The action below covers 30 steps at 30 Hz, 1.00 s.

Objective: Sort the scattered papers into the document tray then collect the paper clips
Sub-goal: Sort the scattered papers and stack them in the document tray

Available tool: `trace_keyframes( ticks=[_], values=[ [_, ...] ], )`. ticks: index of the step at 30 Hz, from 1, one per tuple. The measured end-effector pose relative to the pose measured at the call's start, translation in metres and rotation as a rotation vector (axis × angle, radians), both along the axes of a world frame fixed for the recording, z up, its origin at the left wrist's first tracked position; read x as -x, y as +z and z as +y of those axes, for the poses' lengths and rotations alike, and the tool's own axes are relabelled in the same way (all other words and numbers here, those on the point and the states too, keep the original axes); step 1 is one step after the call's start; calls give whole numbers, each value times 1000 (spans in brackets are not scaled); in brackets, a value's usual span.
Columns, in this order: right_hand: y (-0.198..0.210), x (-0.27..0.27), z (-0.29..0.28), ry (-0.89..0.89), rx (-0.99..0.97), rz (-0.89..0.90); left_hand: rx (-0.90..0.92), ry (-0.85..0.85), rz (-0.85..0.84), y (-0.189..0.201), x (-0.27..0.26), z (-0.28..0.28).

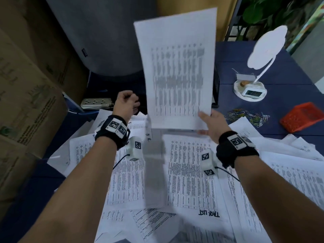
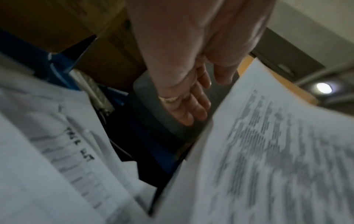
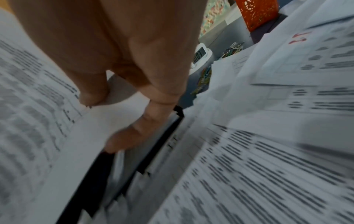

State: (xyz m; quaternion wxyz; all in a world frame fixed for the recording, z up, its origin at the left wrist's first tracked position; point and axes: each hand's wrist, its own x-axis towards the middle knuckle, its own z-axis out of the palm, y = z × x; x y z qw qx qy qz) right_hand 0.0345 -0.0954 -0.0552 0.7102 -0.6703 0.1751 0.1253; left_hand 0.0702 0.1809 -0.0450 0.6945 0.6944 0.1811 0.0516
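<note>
My right hand point(image 1: 206, 122) pinches the lower right corner of a printed sheet point(image 1: 177, 71) and holds it upright above the desk; the right wrist view shows the thumb on its face and fingers point(image 3: 134, 133) behind it. My left hand point(image 1: 128, 100) hovers left of the sheet, empty, with fingers point(image 2: 187, 104) loosely extended. Many printed papers point(image 1: 185, 172) lie scattered over the blue desk. A black mesh document tray point(image 1: 216, 88) stands mostly hidden behind the held sheet. Coloured paper clips point(image 1: 249, 116) lie heaped at the right.
An orange mesh basket point(image 1: 301, 116) lies by the clips. A white lamp with a clock base point(image 1: 252, 90) stands at the back right. Cardboard boxes point(image 1: 26, 93) line the left, with a power strip point(image 1: 96, 102) and a grey rounded object point(image 1: 105, 32) behind.
</note>
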Motion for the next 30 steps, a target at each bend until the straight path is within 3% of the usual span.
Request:
trace_keyframes(
  ticks=[6, 9, 13, 15, 17, 22, 26, 30],
  values=[
    [34, -34, -6, -209, -73, -78, -452, -230, 273, -41, 29, 1],
    [36, -49, -5, -263, 33, -115, -628, -367, 351, -54, 41, -7],
    [29, -67, -7, -270, 206, -124, -1097, -627, 480, -76, 47, -14],
    [27, -72, -9, -234, 380, -143, -1231, -733, 547, -89, 50, -20],
    [22, -78, -12, -221, 524, -184, -1272, -750, 593, -99, 51, -24],
    [20, -85, -12, -170, 532, -192, -1333, -735, 620, -101, 52, -30],
    [24, -77, -12, -133, 816, -216, -1283, -640, 575, -93, 48, -21],
    [25, -67, -9, 33, 1014, -180, -1288, -641, 585, -83, 36, 5]
  ],
)
